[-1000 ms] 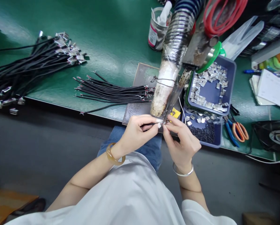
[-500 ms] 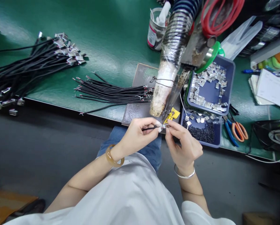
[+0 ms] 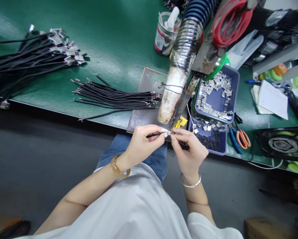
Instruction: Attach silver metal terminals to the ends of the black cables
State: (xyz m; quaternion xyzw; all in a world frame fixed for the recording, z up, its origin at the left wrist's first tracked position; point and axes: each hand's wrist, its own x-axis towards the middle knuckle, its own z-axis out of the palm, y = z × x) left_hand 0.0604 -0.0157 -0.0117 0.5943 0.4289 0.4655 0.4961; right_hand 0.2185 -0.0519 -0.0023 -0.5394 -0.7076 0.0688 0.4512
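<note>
My left hand [image 3: 149,142] is closed in a pinch on a short black cable [image 3: 153,134], close to its bared end. Against that end my right hand [image 3: 190,146] pinches a small metal connector [image 3: 173,132], mostly covered by the fingertips. Both hands meet just below the tip of a soldering iron [image 3: 182,103], at the table's front edge. Whether the wires touch the connector I cannot tell. A row of black cables [image 3: 116,99] with stripped ends lies behind my left hand. Beyond my right hand sits a blue tray [image 3: 235,91] of loose metal connector shells [image 3: 208,89].
A taped fume hose [image 3: 176,76] hangs over the dark board [image 3: 144,118]. A lower bin [image 3: 223,146] holds small black pieces. Pliers with blue handles [image 3: 235,141] and orange-handled cutters [image 3: 243,139] lie right, near a fan [image 3: 283,144]. Finished-looking cables with metal ends [image 3: 69,53] are piled left.
The view has shifted a little, so the table's things appear farther left. Both hands keep their pinch, and the fingertips stay close together by the iron's tip.
</note>
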